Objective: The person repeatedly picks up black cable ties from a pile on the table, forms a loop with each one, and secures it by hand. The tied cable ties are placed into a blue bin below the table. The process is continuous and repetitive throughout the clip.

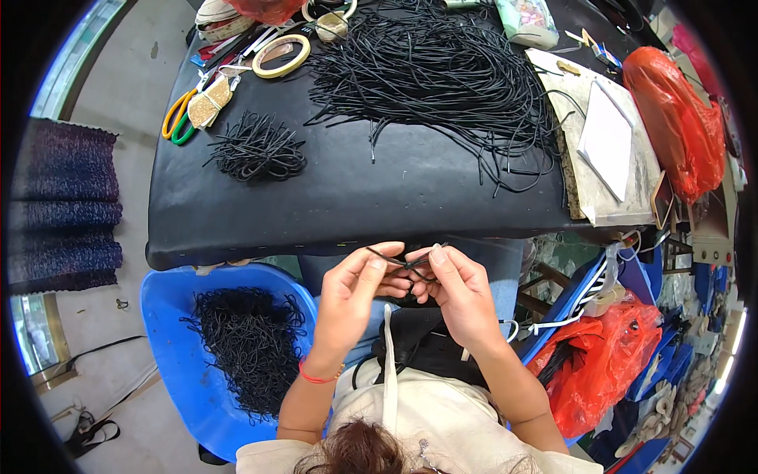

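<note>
while hands (pixel 353 286) pinch, black cord (pixel 408 266) between

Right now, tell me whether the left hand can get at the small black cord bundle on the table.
Probably yes: nothing seems to block the way over the black tabletop to the cord bundle, though the left hand is holding a black cord and might have to let go first.

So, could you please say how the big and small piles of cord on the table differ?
The big pile spreads wide; the small pile is compact. The big pile lies mostly in long, loose lengths, while the small pile is gathered into loops. Both are black.
</note>
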Tool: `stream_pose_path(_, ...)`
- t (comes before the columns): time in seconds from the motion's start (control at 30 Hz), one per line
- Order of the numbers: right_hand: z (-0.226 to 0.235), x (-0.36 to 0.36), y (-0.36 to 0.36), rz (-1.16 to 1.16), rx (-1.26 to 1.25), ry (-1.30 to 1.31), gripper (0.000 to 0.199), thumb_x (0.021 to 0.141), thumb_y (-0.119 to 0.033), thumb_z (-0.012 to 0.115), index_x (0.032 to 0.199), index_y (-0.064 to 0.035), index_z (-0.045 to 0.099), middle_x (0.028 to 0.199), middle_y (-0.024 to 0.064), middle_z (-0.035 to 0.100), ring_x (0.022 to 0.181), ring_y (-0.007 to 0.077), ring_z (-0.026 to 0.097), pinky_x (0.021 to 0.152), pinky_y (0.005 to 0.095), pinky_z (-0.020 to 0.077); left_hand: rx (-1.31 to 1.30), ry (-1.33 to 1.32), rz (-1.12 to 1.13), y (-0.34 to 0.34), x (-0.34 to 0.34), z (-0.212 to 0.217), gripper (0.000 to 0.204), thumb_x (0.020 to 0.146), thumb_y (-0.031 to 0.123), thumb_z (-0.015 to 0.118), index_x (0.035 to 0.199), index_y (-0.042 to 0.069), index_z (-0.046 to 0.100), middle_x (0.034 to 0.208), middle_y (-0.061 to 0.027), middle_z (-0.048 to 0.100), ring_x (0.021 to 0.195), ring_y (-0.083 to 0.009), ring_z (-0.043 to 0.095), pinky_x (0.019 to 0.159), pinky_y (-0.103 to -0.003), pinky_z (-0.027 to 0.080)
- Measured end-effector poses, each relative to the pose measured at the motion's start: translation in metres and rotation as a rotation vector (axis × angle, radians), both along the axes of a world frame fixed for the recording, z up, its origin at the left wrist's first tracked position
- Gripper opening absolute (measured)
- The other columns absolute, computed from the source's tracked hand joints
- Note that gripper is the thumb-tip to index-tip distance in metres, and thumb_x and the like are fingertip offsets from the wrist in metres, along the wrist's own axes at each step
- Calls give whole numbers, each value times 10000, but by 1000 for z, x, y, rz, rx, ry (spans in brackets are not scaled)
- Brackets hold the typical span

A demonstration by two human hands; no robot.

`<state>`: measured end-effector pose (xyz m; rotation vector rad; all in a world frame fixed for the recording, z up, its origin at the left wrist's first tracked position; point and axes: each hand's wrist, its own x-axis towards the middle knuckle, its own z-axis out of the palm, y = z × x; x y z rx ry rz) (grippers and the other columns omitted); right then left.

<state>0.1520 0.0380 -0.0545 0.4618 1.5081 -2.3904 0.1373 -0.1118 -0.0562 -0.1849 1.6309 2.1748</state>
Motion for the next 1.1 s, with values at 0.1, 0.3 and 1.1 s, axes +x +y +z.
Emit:
stream_pose_path(0.1, 7, -3, -1, 4, -54, -29, 407, 962, -333, 395, 1014, 22, 590, 785, 40, 575, 678, 83, 524, 616, 214, 434, 233, -98, 31, -6, -4, 3, 419, 974, 256, 300, 1129, -59, 526, 928, -167, 628, 801, -194, 634, 748, -297, 512)
stream_pose_path(0.3, 5, -11, -1, 38, 37, -35, 470, 959, -380, 380, 1016, 40, 583, 792, 51, 572, 686, 96, 527, 628, 232, 438, 89, -23, 83, -6, -8, -1, 399, 967, 257, 338, 1139, -59, 510, 982, -170, 613, 834, -219, 630, 771, -310, 511)
stream_pose_path(1.1, 8, -44, 1, 83, 74, 3, 228, 860, -211, 612, 941, 3, 600, 763, 25, 586, 616, 67, 537, 550, 206, 437, -372, 553, -67, -15, -44, 6, 284, 811, -16, 568, 1094, -4, 559, 863, -103, 634, 756, -147, 613, 693, -254, 479)
